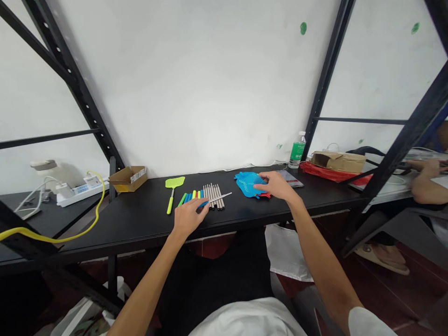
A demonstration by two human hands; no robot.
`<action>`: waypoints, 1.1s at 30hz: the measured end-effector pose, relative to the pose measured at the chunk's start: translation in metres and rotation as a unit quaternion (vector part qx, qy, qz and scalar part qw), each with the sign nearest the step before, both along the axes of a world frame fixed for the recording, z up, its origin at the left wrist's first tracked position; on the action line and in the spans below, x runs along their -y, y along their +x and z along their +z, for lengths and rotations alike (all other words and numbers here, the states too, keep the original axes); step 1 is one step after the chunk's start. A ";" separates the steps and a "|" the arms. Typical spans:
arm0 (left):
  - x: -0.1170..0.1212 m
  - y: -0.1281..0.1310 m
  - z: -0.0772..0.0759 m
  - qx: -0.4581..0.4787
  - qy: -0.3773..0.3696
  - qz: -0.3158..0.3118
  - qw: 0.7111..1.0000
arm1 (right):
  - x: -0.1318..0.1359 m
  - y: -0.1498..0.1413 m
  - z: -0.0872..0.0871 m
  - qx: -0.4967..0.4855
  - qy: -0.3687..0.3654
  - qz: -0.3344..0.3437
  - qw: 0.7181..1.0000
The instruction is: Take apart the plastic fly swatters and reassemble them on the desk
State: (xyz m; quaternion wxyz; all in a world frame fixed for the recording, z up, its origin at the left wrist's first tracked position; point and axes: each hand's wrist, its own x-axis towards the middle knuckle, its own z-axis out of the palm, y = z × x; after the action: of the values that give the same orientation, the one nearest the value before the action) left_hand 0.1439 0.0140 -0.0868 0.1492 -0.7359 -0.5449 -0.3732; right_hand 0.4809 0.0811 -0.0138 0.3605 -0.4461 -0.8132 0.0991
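Note:
My left hand (188, 217) is closed round a blue handle (203, 204) with a thin metal rod (220, 197) sticking out of it to the right. My right hand (278, 185) pinches the right edge of a blue fly swatter head (249, 184), which lies on a pile with a red head (266, 195) showing underneath. A row of coloured handles (189, 197) in green, blue, yellow and red lies beyond my left hand, partly hidden by it. Beside them lie several metal rods (214, 191) side by side. Farther left is a whole yellow-green fly swatter (170, 204).
An open cardboard box (128, 179) sits at the left on the black table (140, 217). A bottle (297, 151) and a flat printed item (292, 178) are at the back right. Black shelf posts (329, 60) flank the table. Another person's arm (429, 179) shows far right.

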 end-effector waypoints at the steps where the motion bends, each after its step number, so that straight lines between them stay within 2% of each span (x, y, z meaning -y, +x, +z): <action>1: 0.000 0.000 0.000 0.001 -0.001 0.000 1.000 | 0.001 0.000 0.001 -0.014 0.002 -0.004 1.000; 7: 0.000 -0.001 0.000 0.000 -0.001 0.002 1.000 | 0.004 -0.006 0.002 -0.045 0.011 0.000 0.999; 14: 0.000 0.000 0.000 0.000 0.000 -0.002 1.000 | -0.001 -0.012 -0.005 -0.118 -0.007 0.068 0.991; 17: 0.000 -0.001 0.000 -0.006 0.004 -0.004 1.000 | -0.007 -0.013 -0.009 -0.149 -0.025 0.070 0.986; 27: 0.003 -0.002 0.003 -0.002 -0.007 -0.054 0.999 | -0.018 -0.025 -0.020 -0.238 -0.026 0.116 0.964; 33: 0.004 -0.002 0.005 0.046 -0.023 -0.076 0.996 | -0.016 -0.032 -0.021 -0.273 -0.028 0.121 0.954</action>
State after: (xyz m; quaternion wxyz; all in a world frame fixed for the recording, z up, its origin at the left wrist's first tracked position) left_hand 0.1418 0.0105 -0.0815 0.0785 -0.7604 -0.5020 -0.4046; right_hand 0.4494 0.0973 -0.0344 0.5415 -0.3102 -0.7282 0.2833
